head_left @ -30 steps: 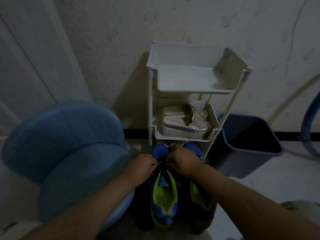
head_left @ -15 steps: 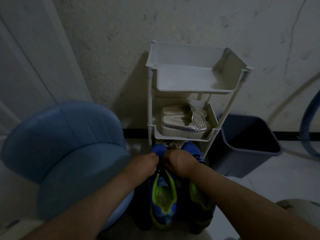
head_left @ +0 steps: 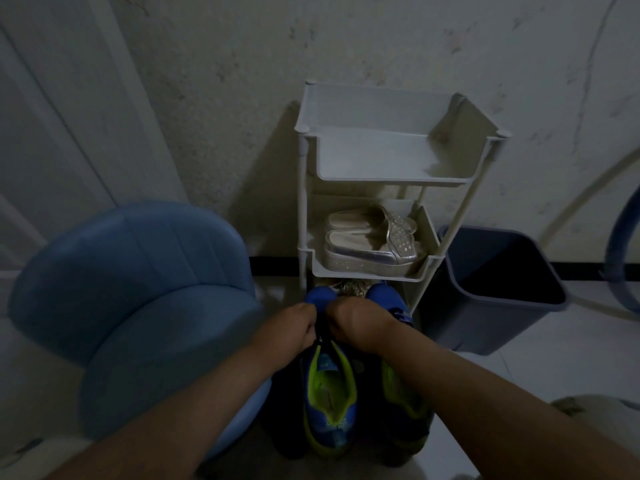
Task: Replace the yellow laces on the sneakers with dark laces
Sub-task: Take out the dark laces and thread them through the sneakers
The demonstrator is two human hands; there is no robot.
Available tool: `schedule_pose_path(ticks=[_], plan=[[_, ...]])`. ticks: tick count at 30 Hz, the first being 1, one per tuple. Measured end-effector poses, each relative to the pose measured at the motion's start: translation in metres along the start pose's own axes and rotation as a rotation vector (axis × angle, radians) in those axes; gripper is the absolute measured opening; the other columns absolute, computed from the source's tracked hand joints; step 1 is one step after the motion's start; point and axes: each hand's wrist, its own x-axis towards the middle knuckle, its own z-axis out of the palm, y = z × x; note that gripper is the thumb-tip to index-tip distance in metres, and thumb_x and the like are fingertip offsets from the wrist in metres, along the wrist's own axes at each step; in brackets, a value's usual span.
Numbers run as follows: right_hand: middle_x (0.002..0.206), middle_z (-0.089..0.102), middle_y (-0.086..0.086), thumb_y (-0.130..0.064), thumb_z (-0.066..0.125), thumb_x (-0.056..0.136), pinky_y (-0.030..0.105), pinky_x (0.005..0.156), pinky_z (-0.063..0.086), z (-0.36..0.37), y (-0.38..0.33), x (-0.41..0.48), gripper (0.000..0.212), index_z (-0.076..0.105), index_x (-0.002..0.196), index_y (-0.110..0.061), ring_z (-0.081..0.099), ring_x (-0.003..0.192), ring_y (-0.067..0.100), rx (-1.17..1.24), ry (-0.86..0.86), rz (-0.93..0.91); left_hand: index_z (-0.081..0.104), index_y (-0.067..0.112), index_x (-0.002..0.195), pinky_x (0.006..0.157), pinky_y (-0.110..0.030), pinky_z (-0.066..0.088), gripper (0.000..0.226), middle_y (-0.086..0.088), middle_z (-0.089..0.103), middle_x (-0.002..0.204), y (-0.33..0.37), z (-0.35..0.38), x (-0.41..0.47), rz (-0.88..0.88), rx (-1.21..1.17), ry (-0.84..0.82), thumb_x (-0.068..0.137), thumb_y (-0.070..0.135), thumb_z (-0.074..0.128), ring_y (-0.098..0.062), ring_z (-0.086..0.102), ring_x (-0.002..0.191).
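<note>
Head view is showing you a pale, scuffed wall (head_left: 242, 98) filling the far side, with a light floor (head_left: 519, 375) running up to it. A rounded blue chair (head_left: 138, 306) is taking up the left, its seat edge sitting just beside your left forearm. Against the wall, a white three-tier rack (head_left: 398, 178) is standing upright, and a dark bin (head_left: 485, 327) is sitting on the floor just to its right. The sneakers (head_left: 329, 403), blue with lime-green linings, are standing side by side on the floor directly in front of the rack, with their toes pointing under its lowest tier and their heels facing you. The second sneaker (head_left: 393, 301), the one nearer the bin, is lying mostly under your right forearm. A pair of silver sandals (head_left: 370, 244) is resting on the rack's middle tier. Your left hand (head_left: 294, 327) and right hand (head_left: 360, 323) are meeting, almost touching, over the lacing area of the sneaker nearer the chair. Your fingers (head_left: 309, 311) on both hands are curling downward out of sight behind the knuckles, so I cannot tell whether they are pinching a lace or clenching on nothing.
</note>
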Motion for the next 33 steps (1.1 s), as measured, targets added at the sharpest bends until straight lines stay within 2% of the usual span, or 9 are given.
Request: schedule_pose_path(ticks=[5, 8, 12, 15, 17, 19, 22, 26, 33], plan=[[0.099, 0.068, 0.021, -0.017, 0.05, 0.097, 0.031, 0.075, 0.041, 0.0, 0.002, -0.007, 0.026, 0.065, 0.099, 0.004, 0.063, 0.091, 0.032, 0.115, 0.079, 0.094, 0.051, 0.011, 0.09, 0.062, -0.032, 0.036, 0.005, -0.014, 0.064, 0.085, 0.0, 0.0, 0.001, -0.128, -0.067, 0.024, 0.091, 0.013, 0.056, -0.025, 0.057, 0.074], [0.101, 0.069, 0.019, -0.016, 0.049, 0.098, 0.032, 0.079, 0.043, -0.003, 0.007, -0.011, 0.025, 0.067, 0.1, 0.002, 0.063, 0.094, 0.031, 0.207, 0.116, 0.105, 0.05, 0.019, 0.084, 0.061, -0.026, 0.036, 0.012, -0.001, 0.062, 0.076, -0.004, 0.001, 0.0, -0.152, -0.183, 0.054, 0.092, 0.014, 0.058, -0.012, 0.054, 0.066], [0.093, 0.073, 0.011, -0.021, 0.056, 0.091, 0.034, 0.079, 0.05, -0.007, 0.015, -0.018, 0.022, 0.073, 0.092, -0.007, 0.066, 0.088, 0.026, 0.222, 0.124, 0.079, 0.065, 0.025, 0.076, 0.06, -0.014, 0.042, 0.017, 0.01, 0.066, 0.07, -0.009, 0.0, -0.004, -0.207, -0.344, 0.049, 0.087, 0.013, 0.066, 0.003, 0.059, 0.061], [0.097, 0.075, 0.002, -0.02, 0.059, 0.087, 0.031, 0.082, 0.052, -0.004, 0.013, -0.023, 0.021, 0.077, 0.096, -0.017, 0.068, 0.09, 0.02, 0.225, 0.105, 0.019, 0.078, 0.016, 0.095, 0.065, -0.001, 0.041, 0.017, 0.011, 0.067, 0.083, -0.008, 0.0, -0.008, -0.145, -0.291, -0.008, 0.084, 0.008, 0.069, 0.016, 0.059, 0.069], [0.102, 0.075, -0.003, -0.02, 0.061, 0.088, 0.022, 0.084, 0.049, -0.007, 0.011, -0.025, 0.021, 0.078, 0.1, -0.022, 0.067, 0.093, 0.014, 0.247, 0.115, 0.019, 0.079, 0.015, 0.099, 0.068, -0.001, 0.039, 0.019, 0.008, 0.068, 0.087, -0.006, 0.0, -0.009, -0.084, -0.242, 0.022, 0.084, 0.008, 0.07, 0.011, 0.059, 0.076], [0.105, 0.075, -0.006, -0.021, 0.063, 0.089, 0.017, 0.083, 0.045, -0.009, 0.012, -0.026, 0.02, 0.078, 0.102, -0.023, 0.067, 0.095, 0.011, 0.246, 0.113, 0.024, 0.079, 0.017, 0.098, 0.072, -0.011, 0.042, 0.017, -0.001, 0.072, 0.092, -0.005, -0.001, -0.01, -0.027, -0.171, 0.05, 0.085, 0.012, 0.07, -0.004, 0.063, 0.082], [0.105, 0.073, -0.003, -0.025, 0.062, 0.09, 0.028, 0.085, 0.051, -0.007, 0.012, -0.024, 0.019, 0.076, 0.102, -0.022, 0.066, 0.095, 0.016, 0.213, 0.086, 0.001, 0.079, 0.013, 0.094, 0.073, -0.027, 0.048, 0.019, -0.008, 0.071, 0.09, -0.003, -0.002, -0.009, 0.083, -0.032, 0.03, 0.087, 0.017, 0.062, -0.023, 0.066, 0.084], [0.104, 0.067, 0.007, -0.026, 0.056, 0.093, 0.034, 0.075, 0.048, -0.001, 0.009, -0.021, 0.02, 0.071, 0.1, -0.015, 0.062, 0.092, 0.025, 0.101, 0.048, -0.034, 0.074, 0.009, 0.087, 0.07, -0.033, 0.05, 0.041, -0.011, 0.066, 0.087, 0.001, -0.001, -0.009, 0.151, 0.082, 0.017, 0.087, 0.03, 0.039, -0.028, 0.065, 0.082], [0.098, 0.067, 0.016, -0.027, 0.056, 0.094, 0.036, 0.074, 0.046, -0.002, 0.01, -0.021, 0.025, 0.064, 0.1, -0.004, 0.062, 0.091, 0.032, 0.161, 0.123, 0.109, 0.063, 0.01, 0.089, 0.065, -0.031, 0.044, 0.008, -0.009, 0.069, 0.083, -0.001, -0.001, -0.012, -0.116, -0.083, 0.077, 0.087, 0.018, 0.062, -0.023, 0.064, 0.076]])
